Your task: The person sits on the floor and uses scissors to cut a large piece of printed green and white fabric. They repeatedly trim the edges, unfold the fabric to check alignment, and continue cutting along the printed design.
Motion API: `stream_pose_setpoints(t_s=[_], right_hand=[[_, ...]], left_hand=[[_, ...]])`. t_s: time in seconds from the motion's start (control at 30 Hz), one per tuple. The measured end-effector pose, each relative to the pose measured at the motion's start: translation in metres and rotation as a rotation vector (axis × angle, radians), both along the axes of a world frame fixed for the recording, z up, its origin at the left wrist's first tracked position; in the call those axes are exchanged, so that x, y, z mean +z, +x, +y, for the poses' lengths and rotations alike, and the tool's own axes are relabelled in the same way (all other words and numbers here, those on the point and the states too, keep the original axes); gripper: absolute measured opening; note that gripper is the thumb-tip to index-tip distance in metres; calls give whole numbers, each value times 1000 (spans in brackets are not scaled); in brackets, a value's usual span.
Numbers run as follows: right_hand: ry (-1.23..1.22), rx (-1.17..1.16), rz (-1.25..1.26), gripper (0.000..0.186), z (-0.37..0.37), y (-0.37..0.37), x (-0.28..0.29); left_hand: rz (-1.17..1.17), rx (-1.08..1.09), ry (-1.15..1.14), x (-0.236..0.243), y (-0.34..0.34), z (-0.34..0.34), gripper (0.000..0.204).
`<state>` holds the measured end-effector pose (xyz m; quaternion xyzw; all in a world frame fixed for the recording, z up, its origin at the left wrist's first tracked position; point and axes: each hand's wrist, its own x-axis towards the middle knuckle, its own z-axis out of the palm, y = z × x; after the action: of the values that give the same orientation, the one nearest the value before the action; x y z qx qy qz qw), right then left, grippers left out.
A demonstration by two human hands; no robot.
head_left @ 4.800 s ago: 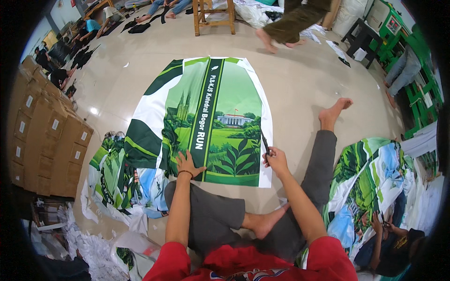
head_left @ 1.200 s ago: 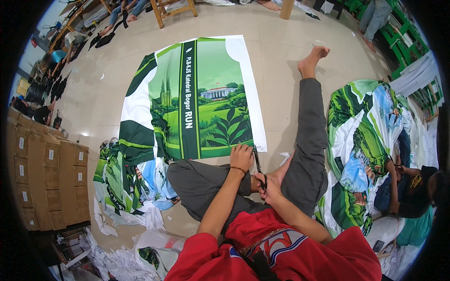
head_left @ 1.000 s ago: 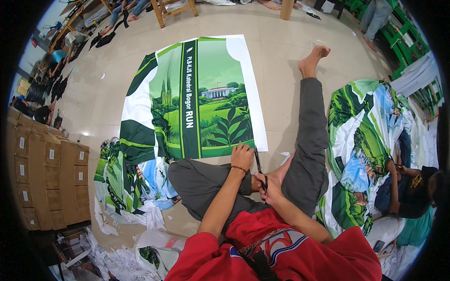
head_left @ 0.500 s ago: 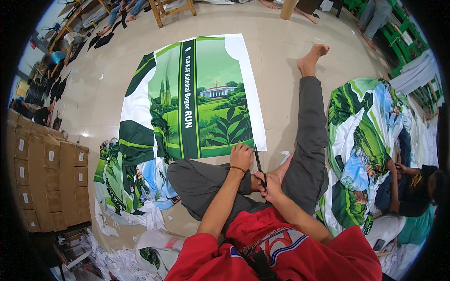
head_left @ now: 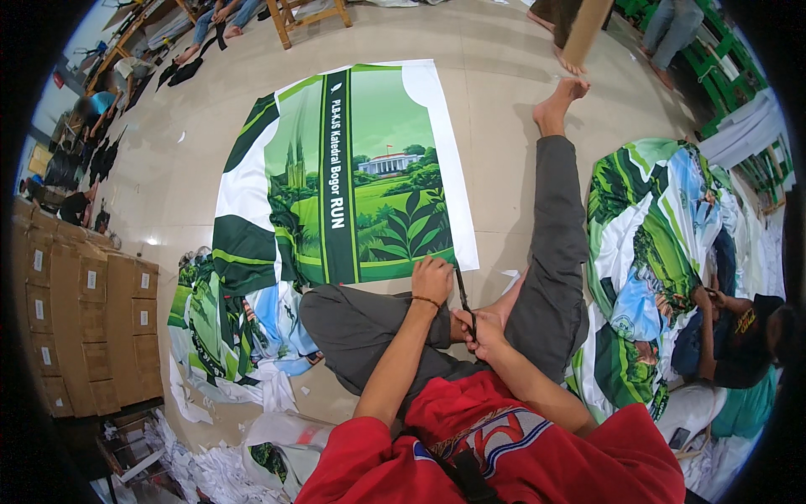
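A green printed fabric panel (head_left: 382, 223) lies spread on the floor before me, with a dark vertical band, a landscape print and a white border strip down its right side. My left hand (head_left: 432, 280) is closed on the panel's near edge, close to its right corner. In my right hand (head_left: 485, 338) are black scissors (head_left: 463, 294), their handles gripped and their blades pointing away from me. The blade tips are at the fabric's lower edge, where green meets the white strip. How far the blades are apart is too small to tell.
Heaps of printed fabric lie to my left (head_left: 227, 323) and right (head_left: 642, 244). Cardboard boxes (head_left: 96, 315) stack at far left, above white scraps (head_left: 222, 470). My outstretched leg (head_left: 561, 218) borders the panel's right. A co-worker (head_left: 739, 336) sits at right; another person's feet (head_left: 564, 59) stand ahead.
At the top, a person walking with a light brown tube has come nearer and to the right. My hands, the scissors and the panel stay nearly in place.
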<state>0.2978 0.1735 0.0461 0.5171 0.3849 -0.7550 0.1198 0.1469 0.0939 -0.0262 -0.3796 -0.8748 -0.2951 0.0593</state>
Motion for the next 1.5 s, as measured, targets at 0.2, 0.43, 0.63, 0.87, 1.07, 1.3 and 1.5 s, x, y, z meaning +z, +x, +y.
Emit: stream_pose_setpoints(t_s=[0.2, 0.43, 0.63, 0.87, 1.07, 1.3, 1.5], right_hand=[[-28, -1, -2, 38, 7, -9, -2], [21, 11, -30, 40, 13, -28, 2], [69, 2, 2, 43, 8, -29, 5], [88, 11, -19, 43, 10, -31, 3], [85, 12, -7, 41, 9, -29, -7], [59, 7, 14, 36, 10, -28, -9], [40, 7, 30, 39, 21, -44, -2]], left_hand=[[-41, 9, 68, 9, -1, 4, 8], [-51, 23, 132, 18, -2, -1, 8], [-47, 26, 185, 20, -2, -2, 5], [-53, 21, 207, 16, -3, 1, 7], [-79, 25, 178, 15, -4, -1, 7], [-160, 38, 151, 12, -6, -3, 9], [-312, 51, 238, 23, -9, -5, 13]])
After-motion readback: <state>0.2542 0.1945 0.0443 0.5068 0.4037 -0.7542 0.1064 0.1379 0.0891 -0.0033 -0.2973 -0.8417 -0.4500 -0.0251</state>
